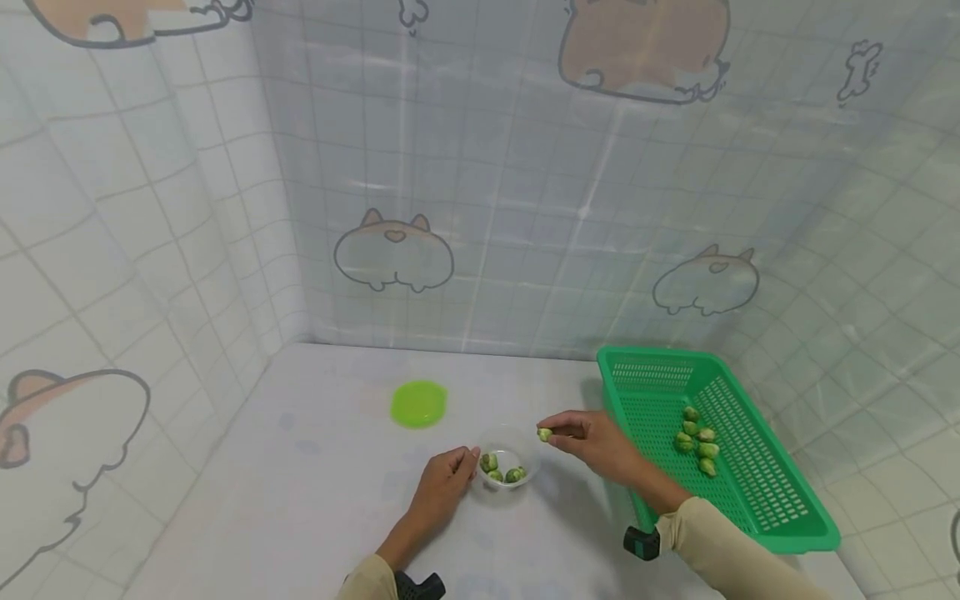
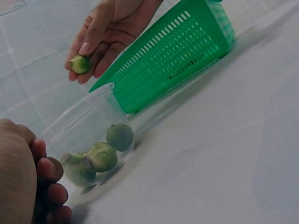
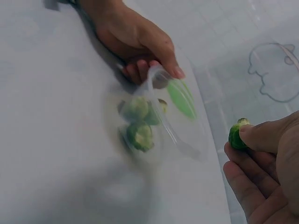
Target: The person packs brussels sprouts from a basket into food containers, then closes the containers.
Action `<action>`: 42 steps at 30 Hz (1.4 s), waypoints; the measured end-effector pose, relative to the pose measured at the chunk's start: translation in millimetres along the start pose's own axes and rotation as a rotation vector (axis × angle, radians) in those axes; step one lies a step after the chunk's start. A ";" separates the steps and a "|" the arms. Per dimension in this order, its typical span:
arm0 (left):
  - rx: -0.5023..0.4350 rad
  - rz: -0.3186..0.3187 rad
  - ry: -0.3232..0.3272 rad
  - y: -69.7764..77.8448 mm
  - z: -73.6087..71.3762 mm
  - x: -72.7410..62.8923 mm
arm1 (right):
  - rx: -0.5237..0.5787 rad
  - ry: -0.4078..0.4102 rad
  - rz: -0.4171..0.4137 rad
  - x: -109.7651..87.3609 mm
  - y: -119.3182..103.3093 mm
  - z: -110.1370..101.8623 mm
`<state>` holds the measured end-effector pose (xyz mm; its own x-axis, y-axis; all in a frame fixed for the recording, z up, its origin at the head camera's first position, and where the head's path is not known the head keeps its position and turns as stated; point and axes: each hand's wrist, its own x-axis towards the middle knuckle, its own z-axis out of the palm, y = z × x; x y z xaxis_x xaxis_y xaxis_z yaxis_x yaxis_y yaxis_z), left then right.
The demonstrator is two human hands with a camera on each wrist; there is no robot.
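A clear round plastic tub [image 1: 517,438] stands on the white table with three Brussels sprouts [image 2: 103,157] visible at its bottom. At its left side, my left hand [image 1: 441,485] pinches the rim, thumb on top and the other fingers curled beneath. To the right of the tub and raised above its rim, my right hand [image 1: 596,443] holds a single Brussels sprout [image 3: 238,135] between thumb and fingertips. The right wrist view shows this sprout's pale cut stem end beside the thumb.
A green perforated basket [image 1: 776,492] sits to the right, close beside the right forearm, with several Brussels sprouts [image 1: 707,450] inside. Behind the tub, toward the left, lies a bright green lid [image 1: 418,404]. A tile-patterned sheet [image 1: 480,208] hangs behind the table.
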<state>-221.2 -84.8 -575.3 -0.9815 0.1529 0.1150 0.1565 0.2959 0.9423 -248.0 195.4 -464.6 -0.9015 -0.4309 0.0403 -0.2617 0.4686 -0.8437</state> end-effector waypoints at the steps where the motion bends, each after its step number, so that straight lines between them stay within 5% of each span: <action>1: -0.002 -0.002 0.000 0.0 -0.2 -0.2 | -0.010 -0.002 -0.003 1.6 -0.4 3.7; 15: 0.013 0.013 0.010 -0.2 -0.2 0.1 | -0.080 -0.120 -0.063 17.2 -13.4 35.2; 42: 0.009 0.024 0.001 4.0 -3.7 1.0 | -0.225 -0.383 -0.129 31.7 -25.9 54.8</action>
<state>-222.0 -87.0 -570.2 -0.9775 0.1592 0.1383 0.1814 0.3003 0.9364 -250.9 127.4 -470.9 -0.6751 -0.7310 -0.0990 -0.4703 0.5299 -0.7057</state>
